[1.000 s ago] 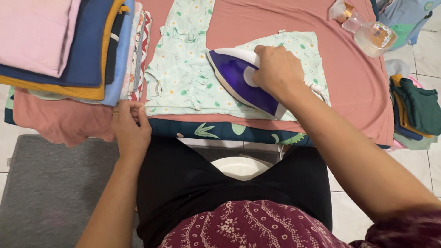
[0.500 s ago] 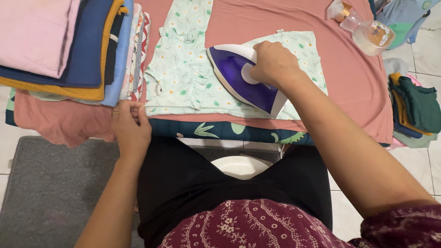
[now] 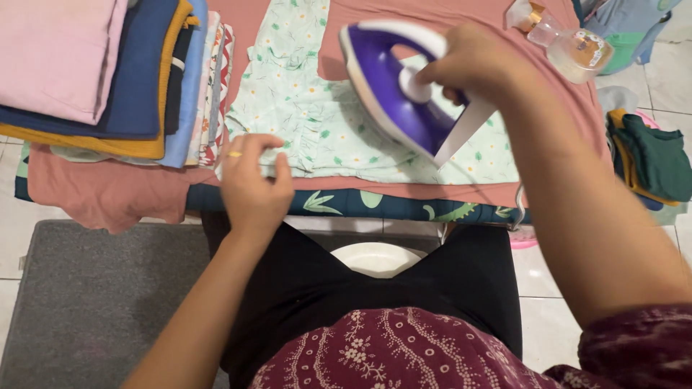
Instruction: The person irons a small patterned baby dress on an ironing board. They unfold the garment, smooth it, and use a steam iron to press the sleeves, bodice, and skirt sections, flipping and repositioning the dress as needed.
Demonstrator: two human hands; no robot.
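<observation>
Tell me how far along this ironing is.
Done: a stack of folded clothes sits at the board's left end. In hand: the right hand holds the purple iron lifted off the mint floral garment, while the left hand pinches its near edge. Left: a heap of clothes lies off the board's right end, seemingly unpressed.

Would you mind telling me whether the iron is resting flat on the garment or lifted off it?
Lifted: the right hand holds the iron tilted above the floral garment, soleplate edge showing.
</observation>
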